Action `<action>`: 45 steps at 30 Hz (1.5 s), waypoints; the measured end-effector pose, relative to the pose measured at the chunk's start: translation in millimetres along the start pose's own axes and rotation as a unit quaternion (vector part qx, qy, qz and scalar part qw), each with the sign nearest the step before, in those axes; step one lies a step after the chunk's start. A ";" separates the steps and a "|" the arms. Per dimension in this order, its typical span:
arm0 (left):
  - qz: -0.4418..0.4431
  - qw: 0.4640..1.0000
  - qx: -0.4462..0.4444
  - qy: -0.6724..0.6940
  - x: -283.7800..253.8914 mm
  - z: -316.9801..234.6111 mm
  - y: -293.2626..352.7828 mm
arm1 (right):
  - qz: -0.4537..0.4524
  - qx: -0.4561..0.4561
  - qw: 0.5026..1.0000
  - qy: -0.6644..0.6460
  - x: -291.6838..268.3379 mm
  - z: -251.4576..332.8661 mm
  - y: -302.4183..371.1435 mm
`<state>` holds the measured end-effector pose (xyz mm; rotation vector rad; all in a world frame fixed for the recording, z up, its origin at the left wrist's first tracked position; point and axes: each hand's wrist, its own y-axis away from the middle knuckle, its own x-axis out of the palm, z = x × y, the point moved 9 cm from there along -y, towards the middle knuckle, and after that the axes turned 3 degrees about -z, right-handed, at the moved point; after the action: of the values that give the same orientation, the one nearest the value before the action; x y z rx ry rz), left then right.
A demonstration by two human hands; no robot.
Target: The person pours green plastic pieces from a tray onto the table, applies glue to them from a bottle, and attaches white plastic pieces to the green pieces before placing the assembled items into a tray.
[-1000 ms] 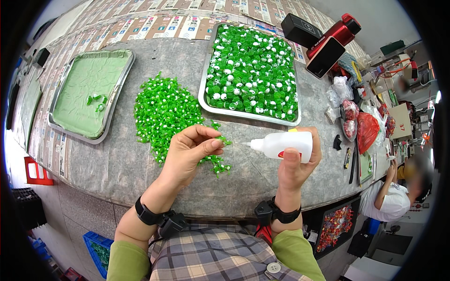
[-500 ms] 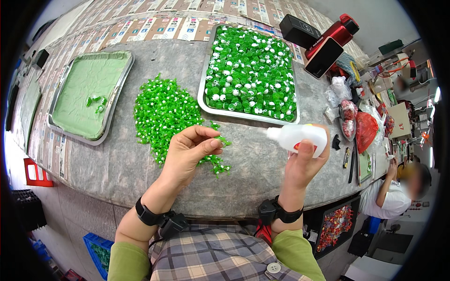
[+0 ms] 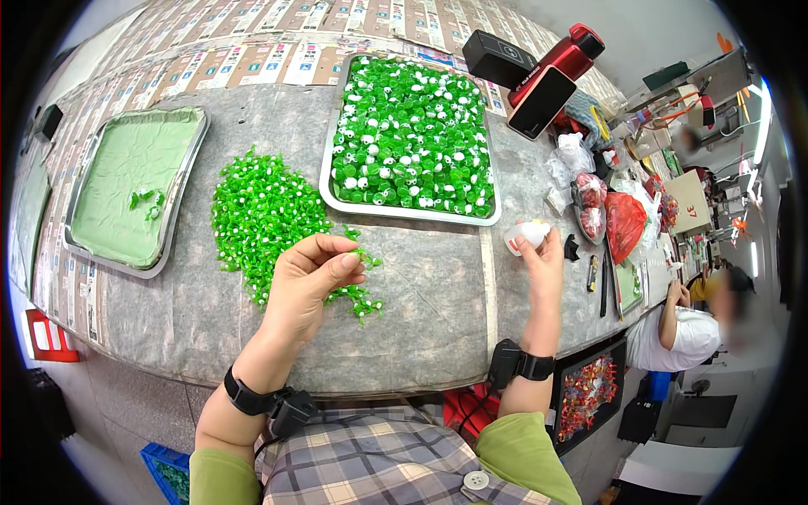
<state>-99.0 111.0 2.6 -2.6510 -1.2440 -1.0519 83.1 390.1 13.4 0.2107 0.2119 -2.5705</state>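
Note:
My left hand [image 3: 301, 282] is closed in a pinch above the grey table cover, just right of a heap of small green plastic pieces with white spots [image 3: 265, 223]. A small green plastic piece [image 3: 368, 259] shows at its fingertips, partly hidden by them. In my right hand [image 3: 543, 261] is a white squeeze bottle [image 3: 523, 236], held tilted near the tray's lower right corner; its nozzle is hard to make out. The metal tray [image 3: 404, 212] beyond my hands is full of green round pieces and white panda-like heads. Several stray green pieces [image 3: 362, 303] lie beside my left hand.
A green-lined tray [image 3: 109, 181] at the left bears a few green pieces. At the far right stand a phone [image 3: 542, 102], a red flask [image 3: 566, 61] and a black box [image 3: 498, 59]. Bags [image 3: 625, 225] and tools lie rightward, where another person [image 3: 677, 328] sits.
My right hand has carried the squeeze bottle away from my left hand, to the right. My left hand keeps its pinch. The whole view has shifted slightly.

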 end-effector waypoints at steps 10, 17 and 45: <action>0.006 1.000 -0.003 -0.005 -0.6 2.2 -0.9 | -0.055 -0.210 0.951 0.222 52.5 120.1 22.5; 0.003 1.000 0.001 0.002 0.8 0.1 -3.1 | 0.112 -0.243 0.851 0.453 151.0 73.8 2.5; 0.044 0.992 0.058 -0.104 10.6 -3.7 0.4 | 0.304 -0.073 0.950 -0.012 179.3 81.5 81.1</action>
<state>-96.0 116.7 11.8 -2.7521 -1.1657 -0.6848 -32.5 214.9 49.6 0.1573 0.2764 -1.9356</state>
